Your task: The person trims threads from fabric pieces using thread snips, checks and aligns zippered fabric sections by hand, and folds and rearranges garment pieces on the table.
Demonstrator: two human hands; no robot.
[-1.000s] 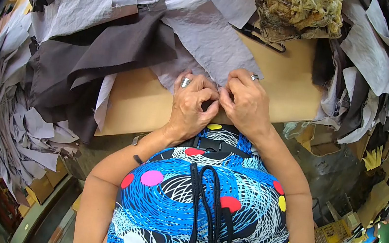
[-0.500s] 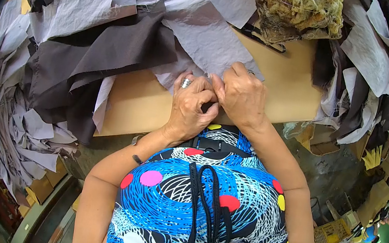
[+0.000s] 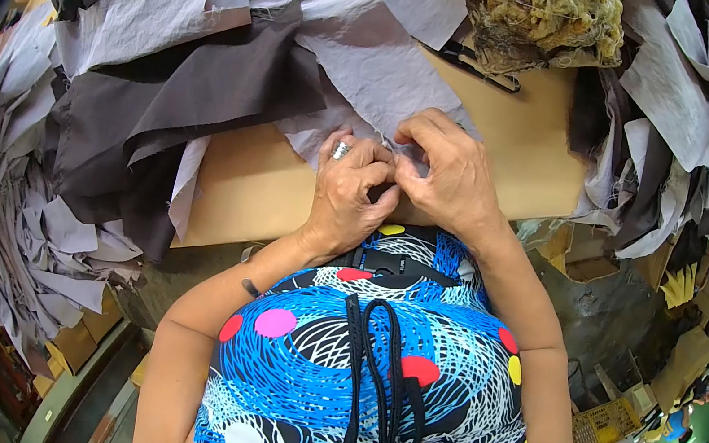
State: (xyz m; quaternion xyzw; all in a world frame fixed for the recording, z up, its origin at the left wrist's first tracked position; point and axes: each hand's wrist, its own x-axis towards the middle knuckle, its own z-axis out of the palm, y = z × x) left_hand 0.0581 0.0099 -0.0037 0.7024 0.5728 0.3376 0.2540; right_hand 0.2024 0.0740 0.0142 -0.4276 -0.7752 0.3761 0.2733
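At the near edge of the tan work surface, my left hand (image 3: 352, 187), with a silver ring, is closed on the lower edge of a pale grey-lilac fabric piece (image 3: 385, 72). My right hand (image 3: 450, 173) is right beside it, fingers curled and thumb close to my left fingertips. What the right fingertips hold, if anything, is too small to make out. Left of my hands, a dark brown-grey fabric piece (image 3: 229, 82) overlaps the pale one.
Fabric pieces (image 3: 9, 164) hang in a thick heap on the left. More fabric strips (image 3: 679, 104) drape over the right side. A bundle of yellowish tangled fibre (image 3: 546, 17) lies at the back, with a dark tool (image 3: 485, 69), partly hidden, beside it. The work surface (image 3: 527, 155) shows between them.
My right hand has shifted slightly, its index finger lifting away from the fabric and its thumb dropping lower. My left hand and the fabric stay nearly where they were.
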